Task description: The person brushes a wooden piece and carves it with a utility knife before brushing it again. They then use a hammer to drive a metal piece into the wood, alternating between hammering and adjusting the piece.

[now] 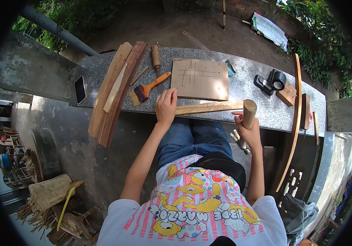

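My left hand (166,107) is closed on the left end of a narrow wooden strip (209,107), which lies along the front edge of the stone table. My right hand (246,130) grips a hammer (249,113) with its thick wooden handle end pointing up. The hammer's metal head (240,142) shows below that hand. One finger of the right hand reaches out beside the strip's right end. Just beyond the strip lies a flat brown board (200,80) with dark lines drawn on it. A paintbrush (149,89) with an orange handle rests left of the board.
Long wooden boards (116,96) overhang the speckled stone table (241,65) at left, near a phone (80,90). A wooden-handled tool (156,57) and a metal ruler (200,46) lie at the back. At right are a black tape dispenser (271,82), a wood block (286,95) and a curved strip (297,123).
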A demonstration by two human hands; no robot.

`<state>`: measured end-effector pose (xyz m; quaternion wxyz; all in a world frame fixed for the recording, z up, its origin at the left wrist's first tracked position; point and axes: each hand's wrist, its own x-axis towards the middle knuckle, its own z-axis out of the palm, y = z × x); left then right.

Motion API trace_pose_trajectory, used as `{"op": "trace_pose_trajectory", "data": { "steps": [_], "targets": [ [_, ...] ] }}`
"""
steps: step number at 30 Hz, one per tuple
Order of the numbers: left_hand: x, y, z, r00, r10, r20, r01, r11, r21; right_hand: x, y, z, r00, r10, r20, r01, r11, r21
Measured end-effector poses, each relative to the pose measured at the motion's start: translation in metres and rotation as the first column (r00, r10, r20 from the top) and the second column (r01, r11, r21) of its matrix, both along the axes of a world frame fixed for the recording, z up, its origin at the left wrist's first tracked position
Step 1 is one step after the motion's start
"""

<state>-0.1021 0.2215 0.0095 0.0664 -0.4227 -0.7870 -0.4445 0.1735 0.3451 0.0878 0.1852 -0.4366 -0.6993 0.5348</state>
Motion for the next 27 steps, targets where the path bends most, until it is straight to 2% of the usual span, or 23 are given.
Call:
{"op": "trace_pose_trajectory", "data": {
  "steps": [2,3,5,6,8,10,12,14,15,18,21,23,27],
  "targets": [
    [-0.001,0.0,0.011,0.966,-0.045,-0.256,0.053,0.998,0.024,0.0,0.0,0.003,1.0,0.003,-0.006,-0.003,1.0,0.0],
    [0.002,0.0,0.019,0.966,-0.045,-0.255,0.054,0.998,0.025,-0.001,-0.002,0.007,1.0,0.02,-0.011,-0.02,1.0,0.018],
    [0.016,-0.003,0.035,0.98,-0.162,0.112,0.137,0.97,0.203,-0.003,-0.005,0.019,0.999,0.036,-0.015,-0.036,0.999,0.036],
    [0.025,-0.008,0.047,0.98,-0.163,0.113,0.138,0.97,0.202,-0.004,-0.007,0.026,0.996,0.086,-0.022,-0.085,0.995,0.051],
    [0.045,-0.021,0.068,0.864,-0.389,0.319,0.334,0.918,0.213,-0.008,-0.013,0.035,0.99,0.135,-0.027,-0.133,0.989,0.064],
    [0.07,-0.033,0.069,0.759,-0.52,0.391,0.446,0.854,0.269,-0.014,-0.021,0.039,0.943,0.33,-0.038,-0.319,0.931,0.175],
    [0.086,-0.043,0.073,0.698,-0.581,0.418,0.515,0.813,0.27,-0.02,-0.027,0.039,0.919,0.393,-0.033,-0.375,0.898,0.231],
    [0.097,-0.05,0.072,0.688,-0.574,0.445,0.499,0.819,0.285,-0.026,-0.031,0.046,0.87,0.491,-0.05,-0.479,0.864,0.153],
    [0.1,-0.053,0.071,0.685,-0.567,0.457,0.492,0.823,0.284,-0.028,-0.031,0.043,0.852,0.519,-0.064,-0.503,0.847,0.17],
    [0.103,-0.058,0.069,0.695,-0.553,0.459,0.473,0.833,0.288,-0.033,-0.034,0.045,0.836,0.546,-0.056,-0.54,0.837,0.092],
    [0.104,-0.062,0.068,0.71,-0.529,0.466,0.44,0.849,0.293,-0.034,-0.04,0.033,0.832,0.542,-0.116,-0.533,0.84,0.107],
    [0.106,-0.064,0.065,0.757,-0.522,0.393,0.456,0.853,0.255,-0.034,-0.041,0.034,0.831,0.547,-0.097,-0.538,0.836,0.104],
    [0.106,-0.065,0.066,0.755,-0.528,0.389,0.462,0.849,0.256,-0.035,-0.043,0.038,0.841,0.538,-0.058,-0.533,0.842,0.082]
  ]
}}
